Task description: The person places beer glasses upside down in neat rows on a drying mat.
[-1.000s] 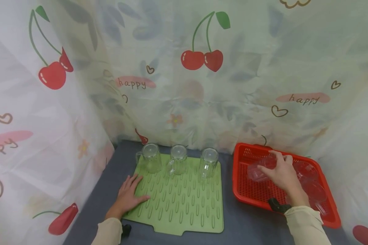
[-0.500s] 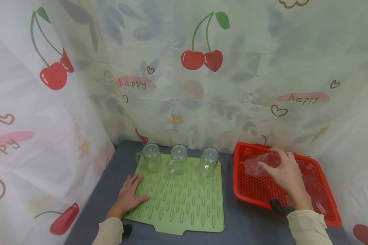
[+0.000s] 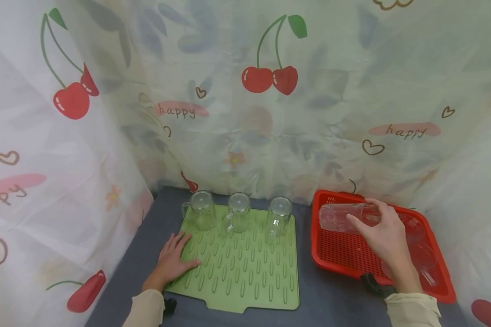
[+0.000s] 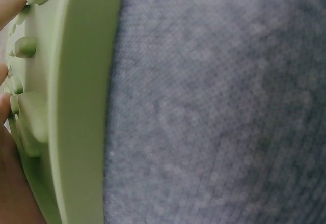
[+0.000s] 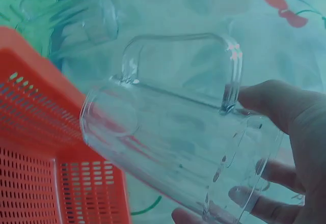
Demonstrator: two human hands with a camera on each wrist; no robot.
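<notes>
My right hand (image 3: 388, 238) grips a clear glass mug (image 3: 337, 218) near one end, over the red plastic basket (image 3: 316, 250). The mug lies on its side in the air, its far end pointing left. In the right wrist view its handle (image 5: 175, 38) faces up, with fingers wrapped at the near end of the glass. With fingers spread, my left hand (image 3: 172, 261) rests on the left edge of the green ribbed mat (image 3: 245, 268). Along the mat's back edge three glass mugs stand upside down: a left mug (image 3: 203, 213), a middle mug (image 3: 239, 213) and a right mug (image 3: 279, 215).
More clear glassware (image 3: 423, 256) lies in the right part of the basket, partly behind my right hand and forearm. A grey cloth (image 3: 311, 295) covers the table under mat and basket. Printed curtains (image 3: 245, 136) enclose the back and both sides.
The glass mug in my right hand has risen and turned from slanted to nearly level, its far end moving left and up. My left hand has stayed on the mat.
</notes>
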